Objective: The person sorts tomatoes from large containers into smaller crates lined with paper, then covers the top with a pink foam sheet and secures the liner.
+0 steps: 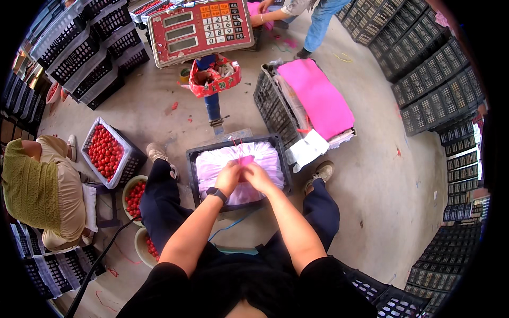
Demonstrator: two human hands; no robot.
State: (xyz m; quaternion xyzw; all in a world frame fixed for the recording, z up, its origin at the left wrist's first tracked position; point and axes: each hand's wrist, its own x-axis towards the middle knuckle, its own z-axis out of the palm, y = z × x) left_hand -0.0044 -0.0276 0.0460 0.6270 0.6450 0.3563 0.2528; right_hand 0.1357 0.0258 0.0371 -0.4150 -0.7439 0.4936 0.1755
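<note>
**Gathered liner could slip at the tie**

The white liner (239, 168) fills the black crate (193, 177) between the person's feet. Both hands, left (228, 177) and right (258, 176), pinch its gathered top and a pink strip (245, 159) at the middle. A loosened pinch would likely let the gather spring open. The scale post (213, 106) stands close ahead, the tilted crate (270, 100) crowds the right, and bare floor (387, 175) lies further right.

The black slatted plastic crate (194, 159) holds a pale lilac, finely pleated plastic liner (212, 164) tied with a bright pink string (246, 159). Right of that crate lies a magenta flat sheet (318, 95); left of it, glossy red small round fruits (105, 151) fill a grey-white crate (121, 139).
</note>
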